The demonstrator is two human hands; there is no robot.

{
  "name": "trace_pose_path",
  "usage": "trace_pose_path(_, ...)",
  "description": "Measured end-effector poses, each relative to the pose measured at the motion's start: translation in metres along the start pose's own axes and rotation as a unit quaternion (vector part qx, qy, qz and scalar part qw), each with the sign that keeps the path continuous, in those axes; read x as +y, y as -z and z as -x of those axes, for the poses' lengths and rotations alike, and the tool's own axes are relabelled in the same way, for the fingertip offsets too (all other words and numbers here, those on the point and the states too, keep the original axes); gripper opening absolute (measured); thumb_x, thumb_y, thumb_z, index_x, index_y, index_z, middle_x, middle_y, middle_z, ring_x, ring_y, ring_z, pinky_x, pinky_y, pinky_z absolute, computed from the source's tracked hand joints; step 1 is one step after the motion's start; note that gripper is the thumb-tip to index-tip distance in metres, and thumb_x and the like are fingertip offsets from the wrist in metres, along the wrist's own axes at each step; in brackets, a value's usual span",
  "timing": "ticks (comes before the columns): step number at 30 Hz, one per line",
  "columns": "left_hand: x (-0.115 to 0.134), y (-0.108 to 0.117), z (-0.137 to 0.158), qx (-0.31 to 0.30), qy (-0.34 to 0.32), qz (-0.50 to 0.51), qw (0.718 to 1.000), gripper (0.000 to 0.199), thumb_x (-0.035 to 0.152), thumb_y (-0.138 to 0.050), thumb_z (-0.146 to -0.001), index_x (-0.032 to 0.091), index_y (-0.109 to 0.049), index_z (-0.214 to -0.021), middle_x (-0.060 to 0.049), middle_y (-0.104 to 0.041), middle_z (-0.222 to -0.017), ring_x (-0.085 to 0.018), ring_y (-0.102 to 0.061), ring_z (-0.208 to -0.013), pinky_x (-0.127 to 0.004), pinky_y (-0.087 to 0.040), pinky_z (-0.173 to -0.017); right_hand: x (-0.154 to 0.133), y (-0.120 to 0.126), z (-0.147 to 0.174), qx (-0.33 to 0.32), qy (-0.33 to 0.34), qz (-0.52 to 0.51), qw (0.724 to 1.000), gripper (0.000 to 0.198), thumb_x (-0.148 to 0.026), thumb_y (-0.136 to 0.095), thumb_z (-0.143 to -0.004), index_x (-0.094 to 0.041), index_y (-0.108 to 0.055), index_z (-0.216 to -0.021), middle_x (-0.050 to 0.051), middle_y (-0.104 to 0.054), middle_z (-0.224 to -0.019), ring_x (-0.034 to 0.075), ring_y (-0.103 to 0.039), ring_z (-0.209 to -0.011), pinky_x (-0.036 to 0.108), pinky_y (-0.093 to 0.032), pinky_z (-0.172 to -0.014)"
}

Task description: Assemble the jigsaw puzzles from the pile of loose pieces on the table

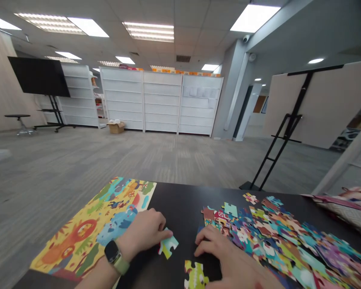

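My left hand (144, 233), with a dark smartwatch on the wrist, grips a teal-and-green puzzle piece (169, 245) just above the dark table (180, 200). Left of it lies a colourful picture sheet (102, 220) with animals. My right hand (225, 253) rests flat on the table, fingertips at the near edge of a heap of loose puzzle pieces (276, 237). A yellow-green piece (195, 275) lies between my hands, close to the front.
A patterned bag (349, 204) sits at the table's far right. Beyond the table there is grey carpet, a black easel stand (276, 148), white shelving (161, 102), a cardboard box (116, 127) and a large screen on a stand (39, 76).
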State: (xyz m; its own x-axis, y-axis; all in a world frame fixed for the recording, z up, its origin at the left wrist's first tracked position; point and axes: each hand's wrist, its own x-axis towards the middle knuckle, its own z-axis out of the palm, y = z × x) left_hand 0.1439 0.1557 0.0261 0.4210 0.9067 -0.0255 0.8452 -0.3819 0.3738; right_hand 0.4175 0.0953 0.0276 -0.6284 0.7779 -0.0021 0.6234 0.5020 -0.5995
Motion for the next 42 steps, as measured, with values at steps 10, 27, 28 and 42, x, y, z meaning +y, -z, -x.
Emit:
trace_pose_path(10, -0.01, 0.015, 0.005, -0.123, -0.139, 0.131, 0.974, 0.043, 0.017, -0.072, -0.067, 0.031, -0.07, -0.107, 0.001, -0.061, -0.109, -0.018, -0.061, -0.093, -0.025, -0.046, -0.082, 0.01, 0.021, 0.007, 0.125, 0.016, 0.039, 0.991, 0.044, -0.007, -0.05, -0.08, -0.025, -0.067, -0.117, 0.008, -0.062, -0.118, 0.024, -0.057, -0.116, 0.041, -0.045, -0.103)
trace_pose_path(27, 0.014, -0.035, 0.001, -0.025, -0.182, 0.095, 0.978, 0.022, 0.038, -0.054, -0.094, 0.029, -0.066, -0.111, -0.003, -0.058, -0.111, -0.022, -0.062, -0.096, -0.031, -0.046, -0.085, 0.028, -0.059, 0.196, 0.282, -0.253, 0.215, 0.9, 0.03, -0.036, -0.057, -0.094, -0.036, -0.073, -0.119, 0.011, -0.065, -0.128, 0.036, -0.059, -0.122, 0.059, -0.045, -0.106)
trace_pose_path(28, 0.015, -0.036, 0.002, -0.022, -0.187, 0.099, 0.977, 0.022, 0.037, -0.054, -0.094, 0.029, -0.066, -0.11, -0.003, -0.058, -0.111, -0.022, -0.062, -0.096, -0.031, -0.046, -0.086, 0.027, -0.059, 0.192, 0.292, -0.256, 0.209, 0.897, 0.03, -0.038, -0.057, -0.094, -0.034, -0.073, -0.119, 0.011, -0.065, -0.129, 0.035, -0.059, -0.122, 0.056, -0.046, -0.106)
trace_pose_path(42, 0.01, -0.031, 0.006, -0.005, -0.215, 0.153, 0.965, 0.018, 0.024, -0.053, -0.092, 0.026, -0.065, -0.105, -0.002, -0.059, -0.111, -0.018, -0.061, -0.091, -0.029, -0.046, -0.083, 0.028, -0.039, 0.128, 0.356, -0.269, 0.201, 0.872, 0.027, -0.026, -0.059, -0.084, -0.021, -0.067, -0.11, 0.011, -0.072, -0.114, 0.029, -0.066, -0.111, 0.045, -0.052, -0.1)
